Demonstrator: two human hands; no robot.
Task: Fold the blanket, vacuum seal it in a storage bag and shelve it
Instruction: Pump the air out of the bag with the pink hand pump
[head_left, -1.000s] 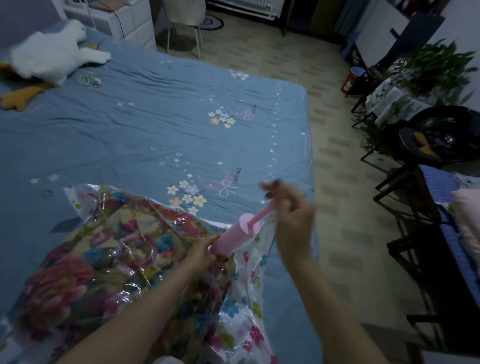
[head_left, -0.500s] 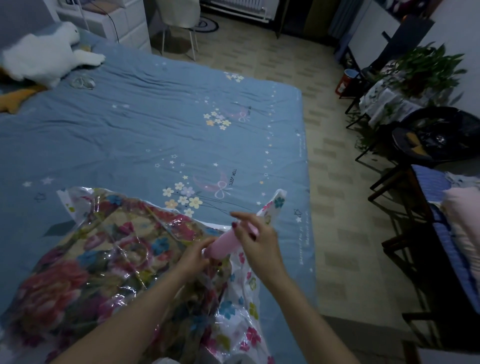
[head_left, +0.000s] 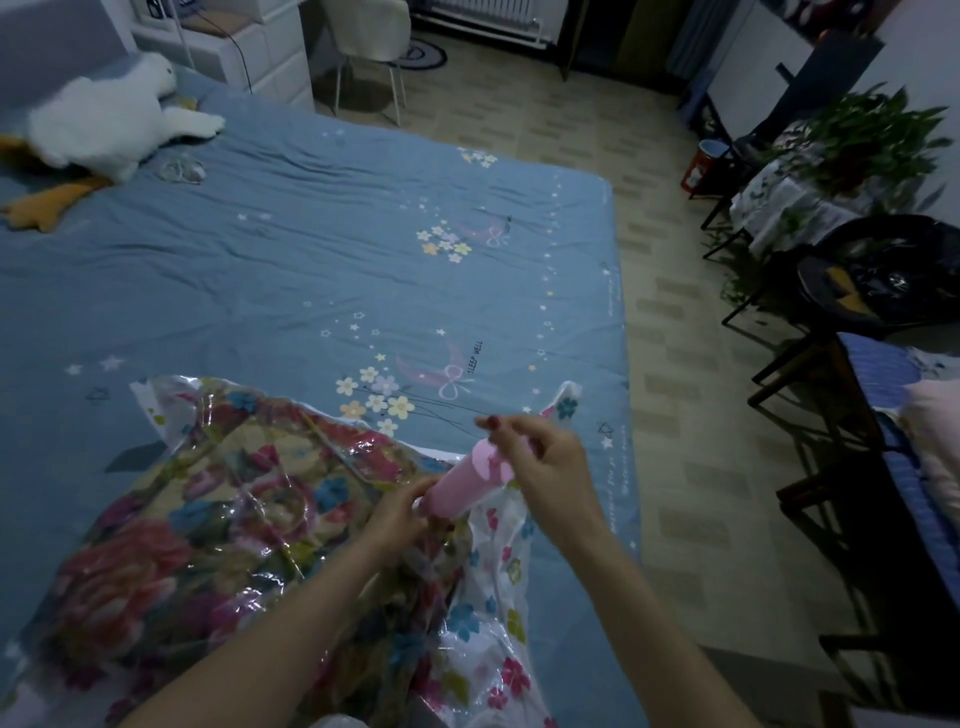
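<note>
On a blue star-print bed (head_left: 311, 249), the floral blanket (head_left: 208, 519) lies inside its storage bag (head_left: 498, 587); left hand (head_left: 397, 514) grips the pink hand pump (head_left: 462, 486), right hand (head_left: 550, 465) pinches its handle; tiled floor (head_left: 675, 395) alongside.

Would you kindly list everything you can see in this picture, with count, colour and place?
Clear plastic storage bag: one, flower-printed edge, near side of bed.
Folded floral blanket: one, red and beige, inside the bag.
Pink cylindrical hand pump: one, standing tilted on the bag.
Blue flower-printed bedsheet: one, covering the bed.
White plush goose: one, orange feet, far left of the bed.
White chair: one, beyond the bed.
Green potted plant: one, right side.
Left hand: grips the pump's base.
Right hand: grips the pump's handle.
</note>
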